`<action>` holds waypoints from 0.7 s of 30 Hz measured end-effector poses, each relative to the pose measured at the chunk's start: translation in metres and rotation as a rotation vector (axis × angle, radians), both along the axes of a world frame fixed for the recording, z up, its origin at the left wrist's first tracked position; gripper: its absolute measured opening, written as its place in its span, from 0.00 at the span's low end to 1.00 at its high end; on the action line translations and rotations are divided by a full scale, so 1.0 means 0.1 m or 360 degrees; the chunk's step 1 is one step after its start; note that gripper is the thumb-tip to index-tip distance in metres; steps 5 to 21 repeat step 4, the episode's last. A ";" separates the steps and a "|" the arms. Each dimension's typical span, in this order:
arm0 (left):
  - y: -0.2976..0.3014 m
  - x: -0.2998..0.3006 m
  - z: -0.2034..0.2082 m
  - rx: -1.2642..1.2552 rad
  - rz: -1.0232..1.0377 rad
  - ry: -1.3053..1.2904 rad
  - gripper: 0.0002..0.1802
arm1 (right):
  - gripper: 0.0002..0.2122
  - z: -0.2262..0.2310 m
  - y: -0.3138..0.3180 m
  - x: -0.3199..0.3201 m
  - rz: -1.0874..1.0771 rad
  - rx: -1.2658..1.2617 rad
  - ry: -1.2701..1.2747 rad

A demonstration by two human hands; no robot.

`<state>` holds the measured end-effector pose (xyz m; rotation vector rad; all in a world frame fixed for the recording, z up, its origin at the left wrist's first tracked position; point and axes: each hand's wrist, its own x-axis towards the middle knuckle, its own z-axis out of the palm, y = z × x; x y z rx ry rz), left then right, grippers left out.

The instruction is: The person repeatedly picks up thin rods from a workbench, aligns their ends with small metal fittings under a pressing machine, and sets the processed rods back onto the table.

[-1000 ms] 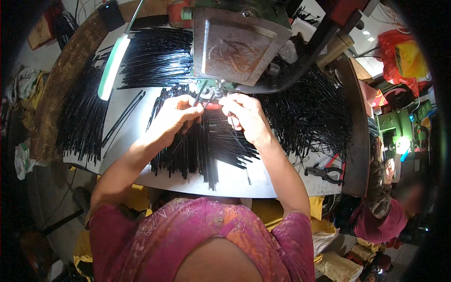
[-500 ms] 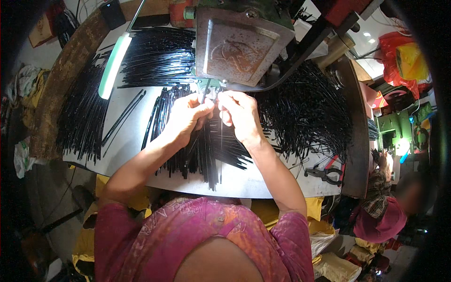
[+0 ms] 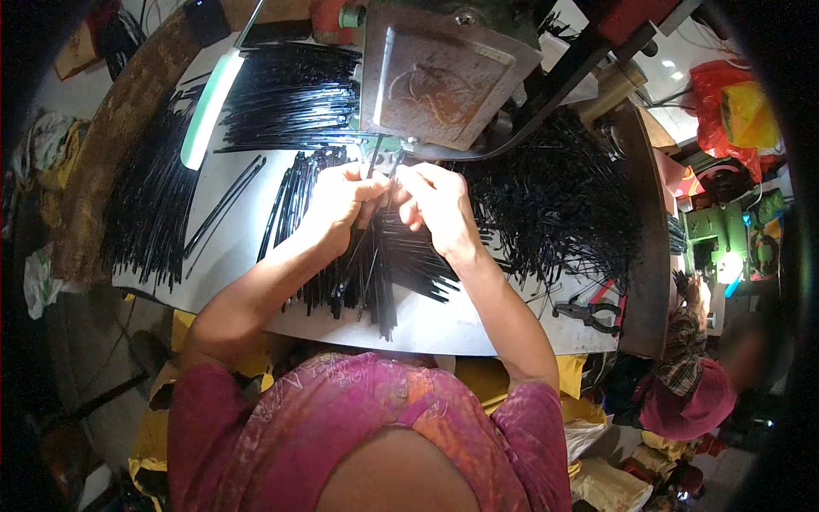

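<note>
Left hand [image 3: 341, 200]: fingers pinched together on a thin black strip [image 3: 368, 222], below the grey machine head [image 3: 444, 77]. Right hand [image 3: 439, 205]: fingers closed on the same strip, just beside the left. Black strip pile [image 3: 375, 273] under both hands on the white table [image 3: 239, 247]; pliers [image 3: 589, 314] near the table edge

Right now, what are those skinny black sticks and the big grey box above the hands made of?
The black sticks look like glossy plastic or coated wire; they shine and some bend. The grey box looks like metal, dull and rust-stained.
</note>
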<state>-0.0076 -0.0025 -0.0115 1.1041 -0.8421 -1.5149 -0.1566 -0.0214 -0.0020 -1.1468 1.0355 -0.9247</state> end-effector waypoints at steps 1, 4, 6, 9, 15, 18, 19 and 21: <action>0.00 0.00 0.02 -0.0002 -0.0030 0.0017 0.07 | 0.08 0.00 0.00 -0.05 0.0004 0.0015 0.0042; 0.00 -0.01 0.07 -0.0001 0.0011 -0.0111 0.08 | 0.08 -0.03 0.00 -0.28 0.0061 -0.0084 0.0145; 0.00 -0.01 0.07 -0.0001 0.0011 -0.0111 0.08 | 0.08 -0.03 0.00 -0.28 0.0061 -0.0084 0.0145; 0.00 -0.01 0.07 -0.0001 0.0011 -0.0111 0.08 | 0.08 -0.03 0.00 -0.28 0.0061 -0.0084 0.0145; 0.00 -0.01 0.07 -0.0001 0.0011 -0.0111 0.08 | 0.08 -0.03 0.00 -0.28 0.0061 -0.0084 0.0145; 0.00 -0.01 0.07 -0.0001 0.0011 -0.0111 0.08 | 0.08 -0.03 0.00 -0.28 0.0061 -0.0084 0.0145; 0.00 -0.01 0.07 -0.0001 0.0011 -0.0111 0.08 | 0.08 -0.03 0.00 -0.28 0.0061 -0.0084 0.0145; 0.00 -0.01 0.07 -0.0001 0.0011 -0.0111 0.08 | 0.08 -0.03 0.00 -0.28 0.0061 -0.0084 0.0145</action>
